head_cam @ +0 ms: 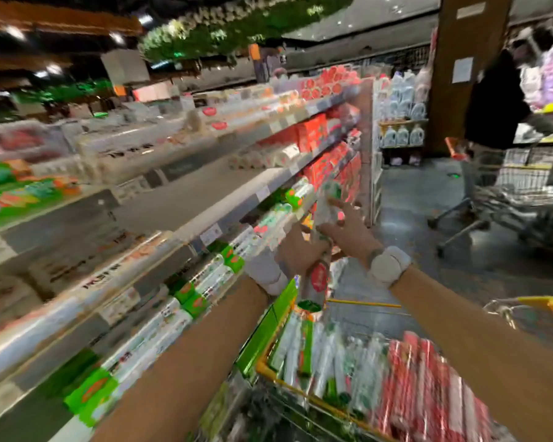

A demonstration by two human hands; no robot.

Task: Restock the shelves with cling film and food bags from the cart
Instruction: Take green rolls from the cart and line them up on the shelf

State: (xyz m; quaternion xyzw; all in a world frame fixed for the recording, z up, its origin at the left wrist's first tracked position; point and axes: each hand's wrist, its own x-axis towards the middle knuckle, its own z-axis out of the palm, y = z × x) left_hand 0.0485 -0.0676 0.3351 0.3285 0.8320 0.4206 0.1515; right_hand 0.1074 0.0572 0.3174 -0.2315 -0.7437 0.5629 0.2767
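Note:
The frame is motion-blurred. My left hand (300, 250) grips a long clear roll of cling film (319, 279) with a red label, held upright beside the shelf edge. My right hand (345, 224) touches the roll's upper end (328, 202) with spread fingers; whether it grips is unclear. Both hands are raised above the cart (262, 368), whose yellow-rimmed basket holds several white-green rolls (326, 362) and red-white packs (428, 387). The shelves (186, 231) on my left carry rows of similar green-labelled rolls (205, 282) and red boxes (313, 132).
A person in dark clothing (495, 106) stands at the right with another metal cart (517, 193). A brown pillar (460, 74) rises behind the end display of bottles (403, 100). Grey floor (406, 199) lies open between the shelf end and that cart.

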